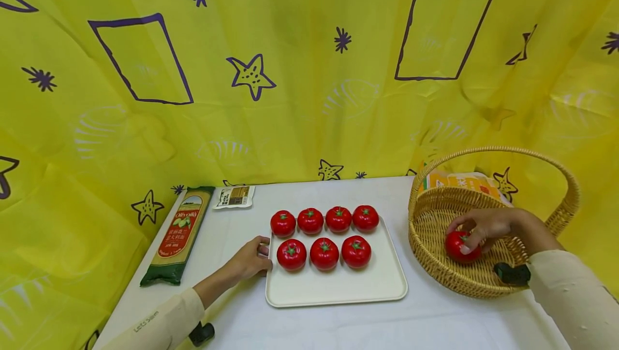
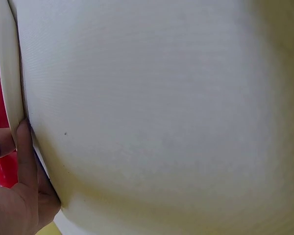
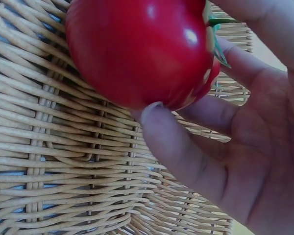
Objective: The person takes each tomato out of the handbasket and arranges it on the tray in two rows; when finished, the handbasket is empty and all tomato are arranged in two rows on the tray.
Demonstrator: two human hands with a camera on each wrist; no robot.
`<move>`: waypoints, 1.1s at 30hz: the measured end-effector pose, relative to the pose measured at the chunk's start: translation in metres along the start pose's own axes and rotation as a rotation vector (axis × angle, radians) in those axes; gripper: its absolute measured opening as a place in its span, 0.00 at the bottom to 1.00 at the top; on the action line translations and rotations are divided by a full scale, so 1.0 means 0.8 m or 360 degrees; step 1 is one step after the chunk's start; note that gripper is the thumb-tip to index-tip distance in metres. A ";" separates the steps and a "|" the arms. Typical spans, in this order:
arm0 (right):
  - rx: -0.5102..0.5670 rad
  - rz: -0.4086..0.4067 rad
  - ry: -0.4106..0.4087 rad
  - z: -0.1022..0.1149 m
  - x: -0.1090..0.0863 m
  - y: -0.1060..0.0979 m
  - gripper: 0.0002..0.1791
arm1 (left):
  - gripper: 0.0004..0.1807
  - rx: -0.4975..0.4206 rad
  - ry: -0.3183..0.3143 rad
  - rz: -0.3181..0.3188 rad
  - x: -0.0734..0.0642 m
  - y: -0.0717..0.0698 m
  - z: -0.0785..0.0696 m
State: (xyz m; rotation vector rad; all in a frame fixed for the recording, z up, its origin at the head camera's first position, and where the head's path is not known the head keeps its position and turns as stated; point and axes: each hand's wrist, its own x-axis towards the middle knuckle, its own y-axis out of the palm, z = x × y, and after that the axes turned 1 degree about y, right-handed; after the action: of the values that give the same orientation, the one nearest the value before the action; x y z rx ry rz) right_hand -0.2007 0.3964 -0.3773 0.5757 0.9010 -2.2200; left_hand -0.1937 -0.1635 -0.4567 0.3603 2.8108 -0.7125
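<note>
Inside the wicker basket (image 1: 430, 248) at the right, my right hand (image 1: 483, 229) grips a red tomato (image 1: 456, 247) with a green stem. In the right wrist view the thumb (image 3: 171, 142) presses one side of that tomato (image 3: 137, 49), with fingers partly hidden behind it. My left hand (image 1: 251, 258) pinches the left rim of a cream tray (image 1: 338, 291); the left wrist view shows its fingers at the tray's edge (image 2: 12, 83). On the tray, several tomatoes stand in a back row, and three, including a left one (image 1: 292, 255), form the front row.
A green-ended spaghetti pack (image 1: 179, 237) lies at the table's left, near a small white packet (image 1: 234, 197). Behind the basket is an orange-and-white bag (image 1: 466, 180). The basket's tall handle (image 1: 503, 150) arches over it, and a yellow curtain (image 1: 300, 124) hangs behind the table.
</note>
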 end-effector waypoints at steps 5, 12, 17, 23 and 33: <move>-0.0015 -0.0021 -0.0016 0.001 0.001 0.002 0.32 | 0.36 0.0011 0.0005 0.0009 -0.001 -0.001 0.000; 0.0033 -0.0043 -0.0019 0.002 0.004 0.005 0.33 | 0.36 0.0032 -0.0004 0.0020 0.001 -0.002 0.001; 0.0035 -0.0075 0.0004 0.003 0.008 0.008 0.33 | 0.36 0.0027 -0.0001 0.0014 0.001 -0.001 0.002; 0.0022 -0.0077 -0.0031 0.004 0.011 0.011 0.34 | 0.36 0.0024 0.0016 0.0014 0.002 -0.001 0.002; 0.0029 -0.0055 -0.0138 0.009 0.013 0.010 0.34 | 0.36 0.0016 0.0019 0.0013 0.000 -0.001 0.002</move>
State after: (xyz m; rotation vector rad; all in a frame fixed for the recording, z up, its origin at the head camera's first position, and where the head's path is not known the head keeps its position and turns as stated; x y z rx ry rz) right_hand -0.2027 0.3827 -0.3822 0.4718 0.8529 -2.2683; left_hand -0.1942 -0.1654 -0.4579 0.3787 2.8164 -0.7252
